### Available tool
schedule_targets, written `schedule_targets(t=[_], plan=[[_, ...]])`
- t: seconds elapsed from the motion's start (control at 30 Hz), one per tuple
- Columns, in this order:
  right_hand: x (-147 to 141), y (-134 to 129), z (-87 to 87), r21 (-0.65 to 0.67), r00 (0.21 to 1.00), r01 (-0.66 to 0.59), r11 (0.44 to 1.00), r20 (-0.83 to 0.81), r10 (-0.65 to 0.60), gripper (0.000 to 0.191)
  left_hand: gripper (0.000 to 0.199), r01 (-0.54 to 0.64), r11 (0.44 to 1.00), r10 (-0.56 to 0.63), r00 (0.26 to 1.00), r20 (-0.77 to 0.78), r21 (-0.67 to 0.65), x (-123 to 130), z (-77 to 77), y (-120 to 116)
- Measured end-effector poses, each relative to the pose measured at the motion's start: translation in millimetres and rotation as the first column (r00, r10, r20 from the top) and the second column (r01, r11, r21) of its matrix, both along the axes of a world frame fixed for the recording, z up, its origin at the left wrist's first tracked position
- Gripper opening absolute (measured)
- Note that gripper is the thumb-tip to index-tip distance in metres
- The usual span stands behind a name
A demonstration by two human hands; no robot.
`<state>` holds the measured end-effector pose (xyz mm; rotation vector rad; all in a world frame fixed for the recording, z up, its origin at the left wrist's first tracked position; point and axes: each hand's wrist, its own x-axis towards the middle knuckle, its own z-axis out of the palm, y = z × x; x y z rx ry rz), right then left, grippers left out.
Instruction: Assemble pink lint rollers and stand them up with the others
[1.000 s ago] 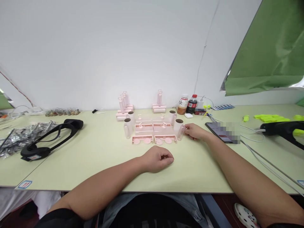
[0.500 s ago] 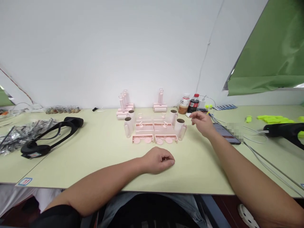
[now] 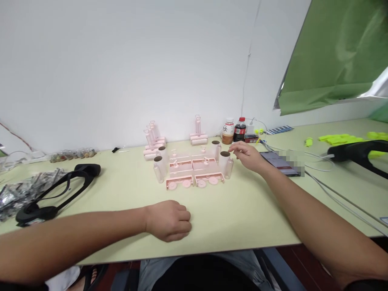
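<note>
Two bare hands at a pale green table (image 3: 133,186), with pink roller parts set out between them and the wall.
The left hand (image 3: 169,221) is curled into a loose fist near the front edge; whether anything is inside cannot be told. The right hand (image 3: 249,157), fingers loosely bent and parted with nothing visible in them, is just beside an upright roll (image 3: 223,163) with a dark core; contact is unclear. A clear tube (image 3: 229,168) stands against that roll. Pink housings (image 3: 209,177) lie in rows mid-table, flanked by upright rolls on both sides. Pink rollers with handles (image 3: 199,141) stand by the wall, near two bottles (image 3: 227,134). A phone (image 3: 277,165) lies beyond the right wrist; a black headset (image 3: 68,189) sits far left.
</note>
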<state>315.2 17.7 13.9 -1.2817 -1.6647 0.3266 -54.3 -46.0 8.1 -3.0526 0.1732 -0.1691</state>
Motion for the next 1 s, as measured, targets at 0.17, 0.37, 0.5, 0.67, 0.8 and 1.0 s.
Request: schedule_targets(t=[0.17,0.37,0.5,0.67,0.8,1.0], plan=[[0.7,-4.6,6.1,0.007,0.999,-0.033,0.999,-0.009,0.033,0.016,0.02,-0.159,0.986,0.161,0.986,0.054,-0.043,20.3,-15.3,-9.5],[-9.4,-19.8,21.0,-0.121,1.0,0.007,0.993,-0.003,-0.008,0.022,0.019,-0.416,0.769,0.502,0.863,0.054,-0.485,75.7,5.5,-12.9],[-10.6,-20.2,22.7,-0.171,1.0,0.004,0.985,0.008,-0.003,0.03,0.02,-0.354,0.657,0.557,0.823,0.112,-0.666,101.9,9.1,-8.5],[-3.7,-13.4,16.1,-0.282,0.994,0.004,0.959,0.107,0.027,0.035,0.018,-0.313,0.595,0.584,0.801,0.131,-0.74,98.3,-11.1,-9.3],[-2.4,-10.0,12.3,-0.31,0.985,0.023,0.95,0.168,0.031,0.032,0.018,-0.29,0.537,0.588,0.802,0.104,-0.792,92.3,-18.0,-9.3],[3.5,-14.6,24.9,-0.204,0.924,0.216,0.955,0.359,-0.132,0.014,0.018,-0.259,0.487,0.59,0.802,0.095,-0.835,94.4,-17.4,-10.3]])
